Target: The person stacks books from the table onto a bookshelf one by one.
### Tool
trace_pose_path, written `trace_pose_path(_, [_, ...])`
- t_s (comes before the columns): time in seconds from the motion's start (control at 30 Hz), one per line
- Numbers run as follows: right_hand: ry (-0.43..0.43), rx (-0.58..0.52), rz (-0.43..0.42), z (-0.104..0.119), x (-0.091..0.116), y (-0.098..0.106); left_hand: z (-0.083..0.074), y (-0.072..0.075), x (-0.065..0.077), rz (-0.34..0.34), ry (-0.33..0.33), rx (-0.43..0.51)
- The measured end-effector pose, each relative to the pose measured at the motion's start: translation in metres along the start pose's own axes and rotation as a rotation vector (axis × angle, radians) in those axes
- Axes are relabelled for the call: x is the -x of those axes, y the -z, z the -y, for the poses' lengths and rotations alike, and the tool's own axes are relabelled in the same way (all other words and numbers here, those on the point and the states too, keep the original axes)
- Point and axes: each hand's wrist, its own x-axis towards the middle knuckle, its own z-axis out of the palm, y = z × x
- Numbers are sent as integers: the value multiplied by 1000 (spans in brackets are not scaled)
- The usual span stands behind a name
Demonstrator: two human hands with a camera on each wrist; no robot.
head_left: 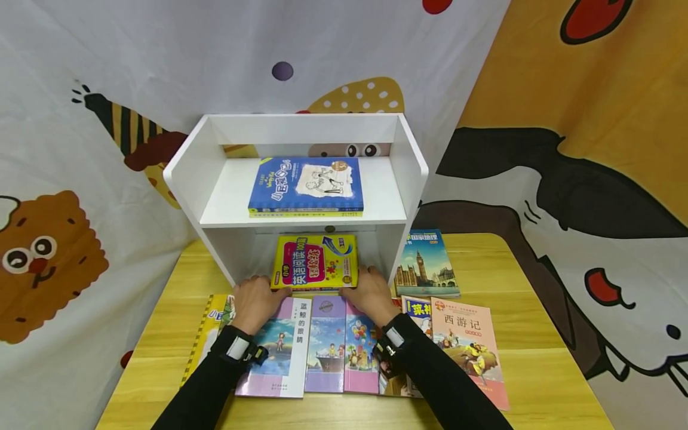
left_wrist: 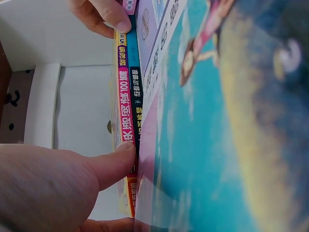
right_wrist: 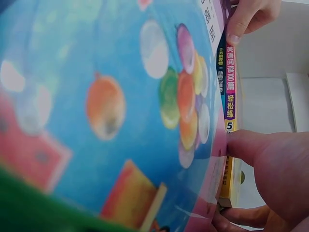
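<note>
Lying flat in the lower compartment of a white bookshelf [head_left: 399,239] is a yellow book with a magenta title panel [head_left: 314,263]. My left hand [head_left: 255,303] holds it at its left front corner, and my right hand [head_left: 372,297] holds the opposite corner. In the left wrist view, the left thumb presses the yellow book's spine, and a dark-spined book [left_wrist: 135,79] lies directly beneath. The right wrist view has the right thumb against the same spine [right_wrist: 230,92], with fingers curled round the book's end.
A blue book [head_left: 306,185] lies on another on the upper shelf. Several books line the wooden table [head_left: 537,358] in front, including a whale-cover book [head_left: 298,358], a purple book [head_left: 325,346] and a pink-orange book [head_left: 473,352]. A clock-tower book [head_left: 427,263] lies right of the shelf.
</note>
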Motion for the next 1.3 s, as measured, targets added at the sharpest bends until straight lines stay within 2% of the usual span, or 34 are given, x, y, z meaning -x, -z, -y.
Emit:
trace_pose_path(0.5, [19,26,-19,0,-2,-2,-2,1,0,17,23,-8])
trace_pose_path(0.83, [12,9,6,0,1,2,1,1,0,-2,-16,-21])
trace_pose_path(1.07, [33,-30,33,0,11,16,-2,11,9,-80,-119,-20])
trace_pose_path(1.17, [60,-74,25,-1,19,27,-6,21,17,-59,-130,7])
trace_pose_path(1.3, [111,-124,-7,-6,35,39,-10,31,32,21,-133,31])
